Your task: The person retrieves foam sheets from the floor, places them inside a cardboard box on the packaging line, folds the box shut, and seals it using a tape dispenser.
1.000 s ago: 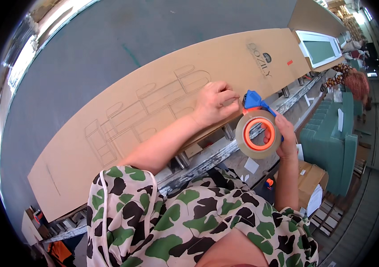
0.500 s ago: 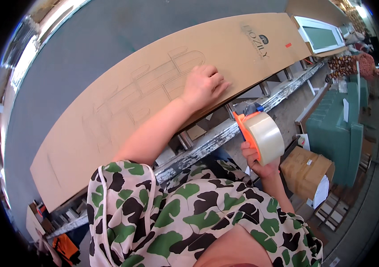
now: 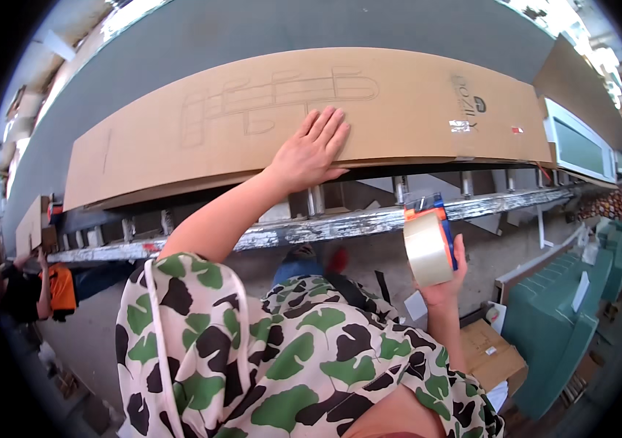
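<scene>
A long flat cardboard box (image 3: 413, 109) with faint line drawings lies on a metal roller conveyor (image 3: 340, 228). My left hand (image 3: 311, 150) rests flat on the cardboard near its front edge, fingers spread. My right hand (image 3: 446, 281) holds a tape dispenser with a roll of clear packing tape (image 3: 428, 247), orange and blue at its top, below the conveyor rail and apart from the cardboard. I wear a white garment with green and black leaf print.
Green stacked panels (image 3: 566, 321) and a small cardboard carton (image 3: 490, 354) lie on the floor at the right. A white-framed panel (image 3: 581, 146) lies on the line beyond the cardboard. A person in an orange top (image 3: 51, 288) is at the far left.
The view has swung so the cardboard now lies level. My right hand has lowered the tape dispenser away from the cardboard's edge. My left hand has stayed flat on the cardboard.
</scene>
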